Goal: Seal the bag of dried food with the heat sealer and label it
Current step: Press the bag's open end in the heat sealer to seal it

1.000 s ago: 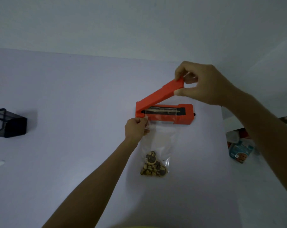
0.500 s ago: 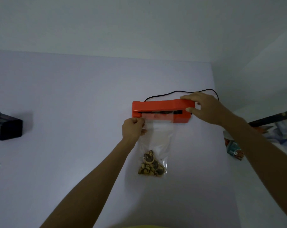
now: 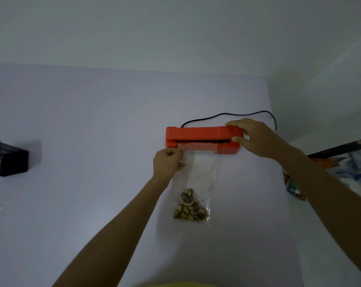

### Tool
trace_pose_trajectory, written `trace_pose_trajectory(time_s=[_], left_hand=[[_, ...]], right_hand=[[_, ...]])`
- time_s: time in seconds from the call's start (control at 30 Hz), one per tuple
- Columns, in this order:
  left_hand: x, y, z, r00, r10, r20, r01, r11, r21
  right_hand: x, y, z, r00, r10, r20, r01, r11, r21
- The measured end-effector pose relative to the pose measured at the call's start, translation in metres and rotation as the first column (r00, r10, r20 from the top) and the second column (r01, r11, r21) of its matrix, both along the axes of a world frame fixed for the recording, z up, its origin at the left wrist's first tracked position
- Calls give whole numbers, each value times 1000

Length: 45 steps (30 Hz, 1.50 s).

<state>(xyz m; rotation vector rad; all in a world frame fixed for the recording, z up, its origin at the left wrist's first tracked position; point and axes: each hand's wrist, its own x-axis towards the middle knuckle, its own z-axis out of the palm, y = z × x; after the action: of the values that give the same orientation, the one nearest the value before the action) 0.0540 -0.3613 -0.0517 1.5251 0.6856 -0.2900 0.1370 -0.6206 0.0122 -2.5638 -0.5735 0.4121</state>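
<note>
Sealing underway: our right hand (image 3: 256, 137) grasps the heat sealer (image 3: 202, 139) lever down, left hand (image 3: 168, 162) pinches the bag (image 3: 198, 179); next, we release and label.

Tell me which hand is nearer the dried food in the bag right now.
Left. The left hand pinches the bag's upper left edge, just above the dried food. The right hand is farther up, gripping the heat sealer's right end.
</note>
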Motion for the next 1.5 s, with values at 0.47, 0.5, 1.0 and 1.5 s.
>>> trace_pose_trajectory(time_s=[0.47, 0.5, 1.0, 1.5], left_hand=[[-1, -2, 0, 1000, -1, -12, 0, 998, -57], [0, -3, 0, 1000, 0, -12, -1, 998, -59], [-1, -2, -4, 1000, -9, -22, 8, 999, -39], [-2, -3, -4, 1000, 1, 4, -1, 999, -40]], right_hand=[[5, 0, 0, 999, 5, -54, -8, 998, -56], [6, 0, 1, 999, 2, -51, -5, 998, -64], [11, -1, 0, 979, -35, -200, 31, 999, -25], [13, 2, 3, 972, -68, -224, 49, 995, -92]])
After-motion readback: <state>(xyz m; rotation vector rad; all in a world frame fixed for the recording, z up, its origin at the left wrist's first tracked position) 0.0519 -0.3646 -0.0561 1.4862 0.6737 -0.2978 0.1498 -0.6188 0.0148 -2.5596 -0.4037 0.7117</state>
